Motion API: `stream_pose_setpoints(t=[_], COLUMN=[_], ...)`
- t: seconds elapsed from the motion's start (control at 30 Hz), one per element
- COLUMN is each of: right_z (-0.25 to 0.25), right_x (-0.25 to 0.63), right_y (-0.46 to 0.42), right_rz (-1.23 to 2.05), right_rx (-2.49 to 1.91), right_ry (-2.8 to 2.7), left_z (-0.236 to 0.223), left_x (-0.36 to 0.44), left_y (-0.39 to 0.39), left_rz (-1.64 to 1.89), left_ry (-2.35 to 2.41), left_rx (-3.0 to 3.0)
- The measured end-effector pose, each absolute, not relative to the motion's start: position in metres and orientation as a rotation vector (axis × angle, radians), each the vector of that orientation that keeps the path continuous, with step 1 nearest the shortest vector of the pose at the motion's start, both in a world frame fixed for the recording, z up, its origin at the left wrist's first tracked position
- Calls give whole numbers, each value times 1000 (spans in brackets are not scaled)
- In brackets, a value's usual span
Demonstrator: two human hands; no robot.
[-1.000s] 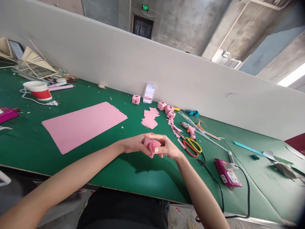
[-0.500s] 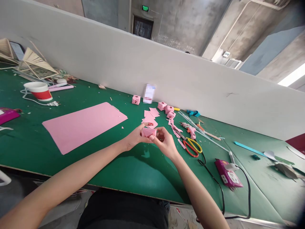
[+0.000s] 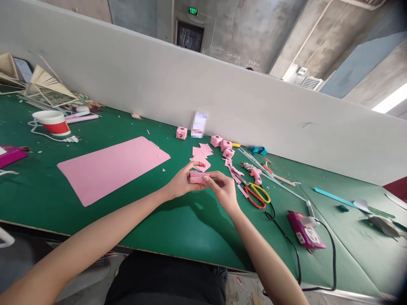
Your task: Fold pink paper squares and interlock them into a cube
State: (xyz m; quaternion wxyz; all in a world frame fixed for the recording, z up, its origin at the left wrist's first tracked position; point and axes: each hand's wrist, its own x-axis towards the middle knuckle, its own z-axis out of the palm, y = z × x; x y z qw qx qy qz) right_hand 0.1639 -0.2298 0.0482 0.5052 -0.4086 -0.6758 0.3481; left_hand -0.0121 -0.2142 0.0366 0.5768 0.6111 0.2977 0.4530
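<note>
Between my two hands is a small folded pink paper piece (image 3: 197, 178), held above the green table. My left hand (image 3: 181, 182) grips its left end, the index finger stretched out past it. At the right end, the thumb and fingers of my right hand (image 3: 225, 188) pinch the paper. Just beyond lie several pink paper squares (image 3: 200, 156). Pink paper cubes with diamond-shaped openings stand farther back, among them a single cube (image 3: 181, 133) and a small group (image 3: 216, 141). Pink paper strips (image 3: 243, 191) lie to the right.
A large pink sheet (image 3: 112, 169) lies left. Right of my hands are scissors (image 3: 256, 197), a pink glue gun (image 3: 255, 174) and a purple power strip (image 3: 305, 231) with a black cable. A paper cup (image 3: 52, 123) stands far left. A white partition (image 3: 143, 80) bounds the table's back.
The pink paper piece has turned in my hands and now looks flatter, with a straight fold facing me. The fingers of my right hand have shifted slightly along its right end.
</note>
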Motion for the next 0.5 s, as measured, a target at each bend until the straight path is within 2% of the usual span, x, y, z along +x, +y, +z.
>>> stream_pose_setpoints(t=[0.2,0.5], right_z=[48,38], right_x=[166,162], right_y=[-230,-227], right_rz=[870,894], right_rx=[-918,-942], right_ry=[-1611,-1543], left_z=[35,30], left_x=[-11,-3], left_y=[-216,-219], left_rz=[1082,1055], left_ry=[784,728], left_rx=[1578,1381])
